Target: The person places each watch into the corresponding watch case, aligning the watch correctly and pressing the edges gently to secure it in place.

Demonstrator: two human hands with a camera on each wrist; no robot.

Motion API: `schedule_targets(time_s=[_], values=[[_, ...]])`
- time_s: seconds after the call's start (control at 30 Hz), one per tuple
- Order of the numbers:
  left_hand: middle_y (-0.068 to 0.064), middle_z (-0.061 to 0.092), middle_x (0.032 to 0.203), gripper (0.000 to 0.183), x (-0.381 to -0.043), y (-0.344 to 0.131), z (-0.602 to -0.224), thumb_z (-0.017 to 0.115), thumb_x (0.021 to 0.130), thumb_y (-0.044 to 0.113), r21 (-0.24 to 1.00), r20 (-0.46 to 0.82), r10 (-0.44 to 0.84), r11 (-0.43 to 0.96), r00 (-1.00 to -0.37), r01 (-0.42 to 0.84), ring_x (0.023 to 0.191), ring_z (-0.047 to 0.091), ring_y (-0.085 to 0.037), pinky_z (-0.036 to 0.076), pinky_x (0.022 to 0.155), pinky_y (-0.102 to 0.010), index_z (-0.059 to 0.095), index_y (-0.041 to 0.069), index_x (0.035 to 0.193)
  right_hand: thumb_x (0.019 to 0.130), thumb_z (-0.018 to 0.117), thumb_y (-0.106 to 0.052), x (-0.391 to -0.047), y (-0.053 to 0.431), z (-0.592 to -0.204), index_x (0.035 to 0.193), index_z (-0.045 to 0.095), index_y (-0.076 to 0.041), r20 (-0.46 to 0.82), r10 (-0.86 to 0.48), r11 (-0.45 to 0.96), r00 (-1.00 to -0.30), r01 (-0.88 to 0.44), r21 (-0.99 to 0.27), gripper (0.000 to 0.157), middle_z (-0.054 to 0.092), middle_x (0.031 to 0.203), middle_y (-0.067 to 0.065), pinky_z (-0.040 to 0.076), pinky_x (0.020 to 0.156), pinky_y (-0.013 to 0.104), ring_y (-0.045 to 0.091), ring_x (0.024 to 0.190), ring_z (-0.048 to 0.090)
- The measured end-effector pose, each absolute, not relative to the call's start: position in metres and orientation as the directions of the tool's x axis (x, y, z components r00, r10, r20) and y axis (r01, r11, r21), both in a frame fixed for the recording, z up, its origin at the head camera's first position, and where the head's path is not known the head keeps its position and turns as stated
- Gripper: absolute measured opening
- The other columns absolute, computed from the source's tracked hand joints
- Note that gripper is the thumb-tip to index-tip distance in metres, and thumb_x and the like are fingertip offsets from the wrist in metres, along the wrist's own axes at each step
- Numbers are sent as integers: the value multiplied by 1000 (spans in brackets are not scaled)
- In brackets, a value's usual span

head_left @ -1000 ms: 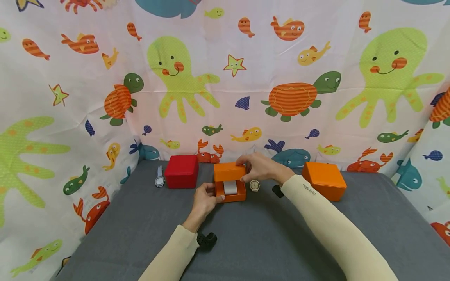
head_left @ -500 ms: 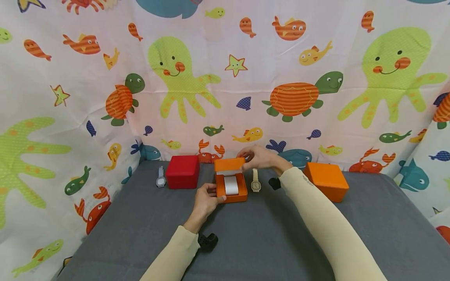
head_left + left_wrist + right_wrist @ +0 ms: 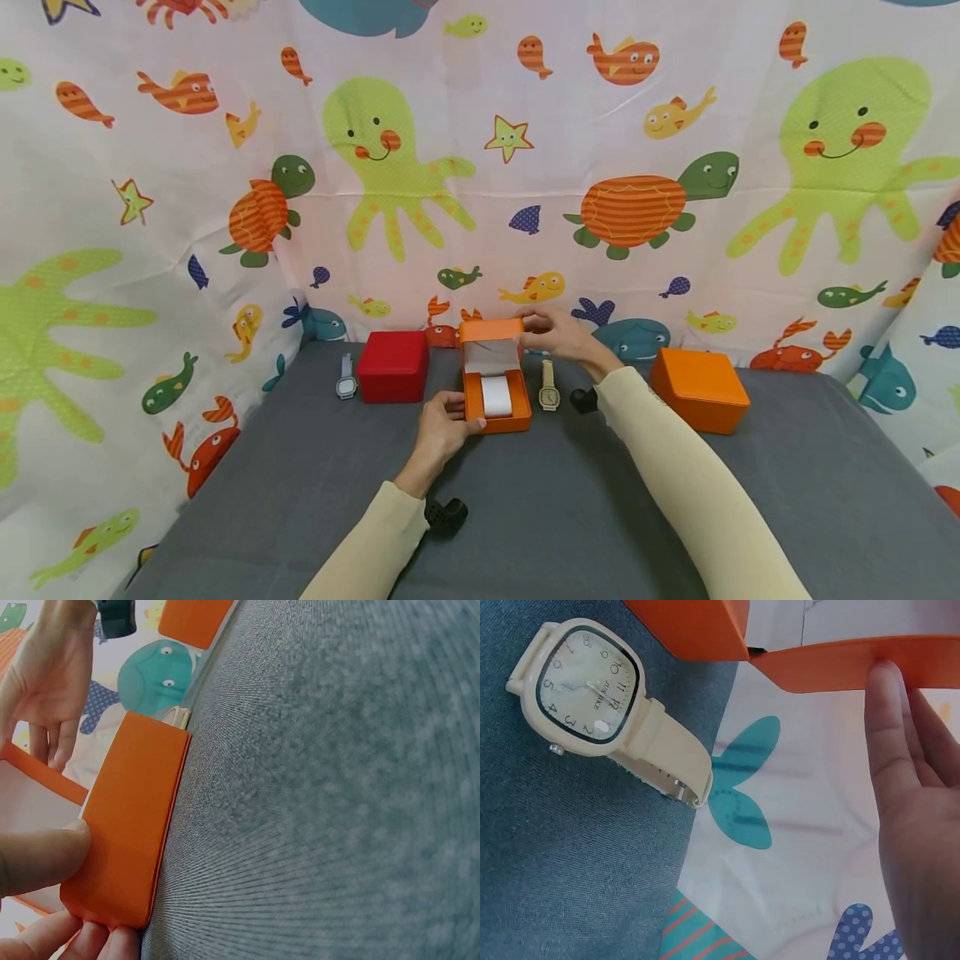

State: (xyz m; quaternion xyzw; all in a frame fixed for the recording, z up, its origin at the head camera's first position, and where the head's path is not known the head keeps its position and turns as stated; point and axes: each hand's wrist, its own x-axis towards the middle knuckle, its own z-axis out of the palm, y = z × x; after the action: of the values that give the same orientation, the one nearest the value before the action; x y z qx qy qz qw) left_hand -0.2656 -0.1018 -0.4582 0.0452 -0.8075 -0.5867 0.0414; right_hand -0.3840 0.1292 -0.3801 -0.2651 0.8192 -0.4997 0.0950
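In the head view, an orange watch box point(image 3: 506, 426) stands with its lid point(image 3: 491, 329) raised at the back, and a white cushion point(image 3: 496, 397) sits inside. My left hand point(image 3: 441, 427) grips the box's left front corner; the left wrist view has the thumb point(image 3: 52, 859) on the orange front wall point(image 3: 127, 832) and the other fingers curled at its end. My right hand point(image 3: 558, 335) is at the lid's right side, straight fingers point(image 3: 889, 742) touching its edge in the right wrist view. A beige watch point(image 3: 589, 686) lies just right of the box.
A red box point(image 3: 392, 367) stands left of the open one, with a pale watch point(image 3: 346, 379) beside it. Farther right is another orange box point(image 3: 699, 390), closed. Behind the grey table point(image 3: 540, 517) hangs a curtain point(image 3: 480, 200) printed with sea animals.
The orange box's lid has swung from partly raised to upright and back, baring more of its pale lining and the cushion. My right hand rose with it; the left kept its hold.
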Motion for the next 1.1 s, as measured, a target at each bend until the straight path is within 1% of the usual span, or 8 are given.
schedule_targets(time_s=[0.17,0.37,0.43,0.6,0.7,0.8,0.97,1.1], values=[[-14,61,106,47,-267,-101,-458,82,71,4,950,18,-126,313,-992,-22,94,62,-28,55,77,-36,59,0,112,91,65,-28,-383,128,-378,133,48,-14,146,-523,334,-840,-360,-871,47,58,127,15,48,90,48,33,102,61],[-14,61,105,46,-269,-101,-457,82,72,4,947,7,-126,320,-992,-34,94,62,-28,55,78,-37,60,0,111,92,64,-33,-389,126,-379,131,49,-18,132,-484,356,-865,-332,-873,45,61,122,11,50,82,41,28,92,61],[-14,61,106,46,-270,-101,-456,83,72,5,948,-2,-127,315,-992,-42,94,62,-28,55,79,-38,60,0,112,92,64,-34,-392,126,-380,132,49,-18,125,-477,355,-870,-321,-878,45,62,121,10,51,81,40,31,92,61],[-13,62,106,47,-271,-101,-453,83,72,6,945,-13,-129,321,-992,-54,94,62,-27,54,80,-38,60,1,112,94,62,-29,-397,125,-380,137,46,-10,132,-472,327,-872,-312,-892,50,63,118,14,52,80,38,45,98,57],[-13,62,106,46,-272,-100,-453,83,71,6,946,-13,-127,320,-992,-54,94,62,-27,54,80,-37,60,2,111,94,62,-27,-397,125,-378,139,44,-8,130,-466,320,-875,-304,-897,52,63,119,16,52,81,38,48,100,56],[-13,62,106,47,-272,-100,-453,83,71,6,947,-9,-122,317,-992,-48,95,62,-28,54,80,-38,60,1,112,94,62,-27,-396,125,-378,139,45,-8,119,-459,327,-880,-292,-899,51,62,120,16,53,82,38,44,98,58],[-14,61,106,48,-273,-102,-453,83,71,5,950,-12,-117,310,-993,-48,96,62,-28,54,80,-38,60,0,113,95,61,-28,-394,125,-376,140,45,-9,123,-464,356,-877,-312,-881,51,61,122,14,52,83,38,29,91,61],[-13,62,107,49,-273,-104,-452,83,71,7,947,-24,-110,316,-994,-58,96,62,-28,54,81,-38,60,1,113,95,60,-30,-389,125,-376,143,41,-9,150,-479,361,-865,-349,-865,56,57,127,15,51,88,46,30,97,62]])
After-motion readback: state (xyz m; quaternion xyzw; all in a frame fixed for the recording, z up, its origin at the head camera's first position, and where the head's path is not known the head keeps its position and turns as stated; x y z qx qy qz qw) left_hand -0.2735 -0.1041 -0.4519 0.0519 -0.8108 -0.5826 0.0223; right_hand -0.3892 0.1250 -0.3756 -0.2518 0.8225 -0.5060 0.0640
